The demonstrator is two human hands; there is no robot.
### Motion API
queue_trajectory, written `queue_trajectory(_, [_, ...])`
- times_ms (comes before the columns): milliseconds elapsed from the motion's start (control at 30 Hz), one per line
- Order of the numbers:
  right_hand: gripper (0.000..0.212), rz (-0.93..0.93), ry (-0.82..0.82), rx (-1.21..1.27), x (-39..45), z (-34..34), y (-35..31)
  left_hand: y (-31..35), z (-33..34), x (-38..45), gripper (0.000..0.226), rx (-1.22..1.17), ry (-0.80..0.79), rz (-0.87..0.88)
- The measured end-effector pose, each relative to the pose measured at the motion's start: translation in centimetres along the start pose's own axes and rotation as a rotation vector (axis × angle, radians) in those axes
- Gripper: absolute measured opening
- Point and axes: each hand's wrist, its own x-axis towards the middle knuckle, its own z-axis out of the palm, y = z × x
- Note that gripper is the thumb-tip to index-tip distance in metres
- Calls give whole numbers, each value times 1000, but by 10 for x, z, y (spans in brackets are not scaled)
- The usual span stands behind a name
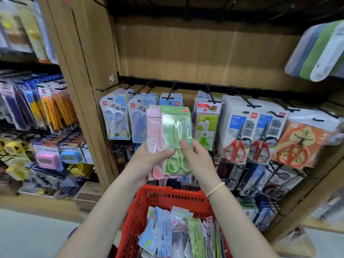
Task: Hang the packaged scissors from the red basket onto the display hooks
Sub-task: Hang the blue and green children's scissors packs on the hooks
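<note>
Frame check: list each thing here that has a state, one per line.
green scissors pack: off the hooks, held upright by both hands
pink scissors pack: held behind the green one, partly hidden
left hand: grips the packs
right hand: pinches the green pack
red basket: holds more packs
display hooks: most loaded

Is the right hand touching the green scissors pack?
Touching. The head view shows the right hand with its thumb pressed on the front of the green scissors pack.

Two scissor packs (pixel 168 138) sit up between both hands, in front of the hook rail (pixel 186 84); the basket (pixel 167 198) sits below, more packs (pixel 176 233) inside.
</note>
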Motion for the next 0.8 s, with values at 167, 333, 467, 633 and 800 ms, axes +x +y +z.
queue_trajectory(167, [58, -95, 105, 59, 34, -12, -51, 40, -10, 7, 60, 125, -19, 72])
queue_trajectory(333, [41, -204, 59, 182, 84, 16, -100, 81, -26, 21, 54, 207, -25, 129])
queue_trajectory(467, [23, -235, 15, 197, 117, 49, -122, 108, -58, 31, 62, 192, 21, 206])
queue_trajectory(633, [15, -254, -26, 211, 156, 90, -148, 129, -105, 38, 44, 18, 131, 259])
queue_trajectory(800, [21, -257, -1, 140, 199, 130, -184, 145, -158, 44, 27, -138, 368, 379])
